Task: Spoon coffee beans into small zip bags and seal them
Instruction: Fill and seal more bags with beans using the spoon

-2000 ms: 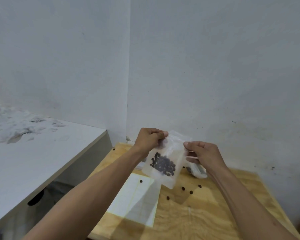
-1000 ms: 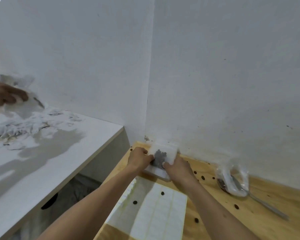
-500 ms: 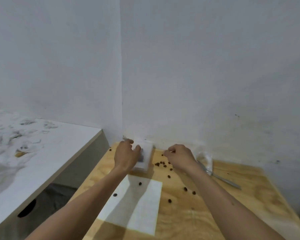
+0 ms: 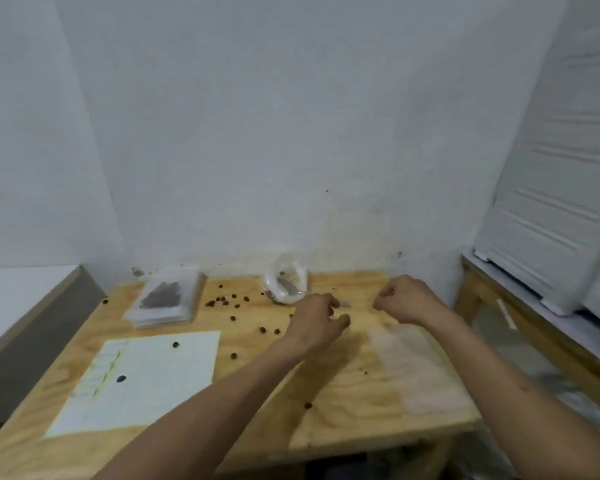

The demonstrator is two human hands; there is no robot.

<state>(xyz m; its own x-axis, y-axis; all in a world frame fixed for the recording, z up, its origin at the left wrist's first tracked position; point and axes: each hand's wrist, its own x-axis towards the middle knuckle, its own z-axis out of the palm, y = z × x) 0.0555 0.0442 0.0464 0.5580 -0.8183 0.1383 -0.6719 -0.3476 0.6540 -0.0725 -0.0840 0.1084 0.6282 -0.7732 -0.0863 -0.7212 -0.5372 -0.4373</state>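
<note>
From my head camera I look down on a pale plywood table (image 4: pixel 343 393) pushed into a corner of white wall. At the back left lies a small clear zip bag (image 4: pixel 163 295) flat on top of a low stack of the same clear bags, and inside it sits a dark clump of coffee beans, bunched toward the middle. I cannot tell whether its strip is pressed closed. To its right, near the wall, a crumpled clear plastic bag (image 4: pixel 286 284) stands slumped, with the bowl of a metal spoon (image 4: pixel 286 289) resting inside it and a few dark beans visible through the film. Loose coffee beans (image 4: pixel 224 302) are scattered over the wood between the two bags and further toward me; two more lie on a white sheet of small sticker labels (image 4: pixel 142 379) at the front left.

My left hand (image 4: pixel 317 322) hovers low over the middle of the table just beside the crumpled bag, fingers bent and narrow, thumb out; the blur keeps me from saying whether anything is between them. My right hand (image 4: pixel 407 299) is further right, fingers curled in to a loose fist with nothing seen in it. Below it a flat pile of empty translucent bags (image 4: pixel 416 368) lies along the table's right edge
</note>
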